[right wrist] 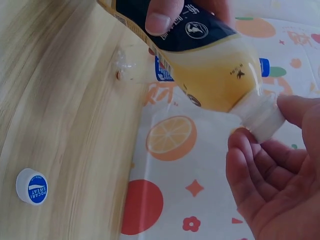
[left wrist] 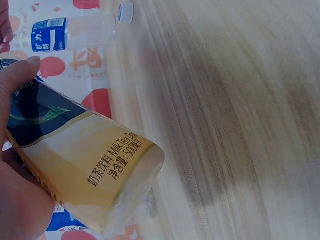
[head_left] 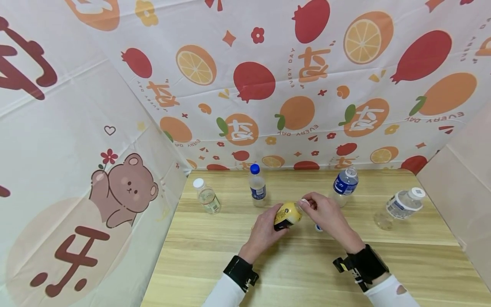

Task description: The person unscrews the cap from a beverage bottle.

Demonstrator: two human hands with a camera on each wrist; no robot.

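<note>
A milk tea bottle (head_left: pixel 288 214) with a yellow and dark label is tilted above the table, its neck toward the right. My left hand (head_left: pixel 265 232) grips it around the body, thumb over the label in the right wrist view. With thumb and fingers, my right hand (head_left: pixel 329 217) pinches the white cap (right wrist: pixel 265 120) at the bottle's neck. The cap sits on the mouth; how tightly cannot be told. On the tabletop below the right hand lies a loose white cap (right wrist: pixel 31 186) with a blue Pocari Sweat top.
Behind the hands stand a white-capped bottle (head_left: pixel 207 197), a blue-capped bottle (head_left: pixel 257 187) and a blue-labelled clear bottle (head_left: pixel 345 185). A large clear bottle (head_left: pixel 400 208) with a white cap stands right. Fruit-printed cloth (head_left: pixel 264 115) hangs behind the wooden table (head_left: pixel 307 273).
</note>
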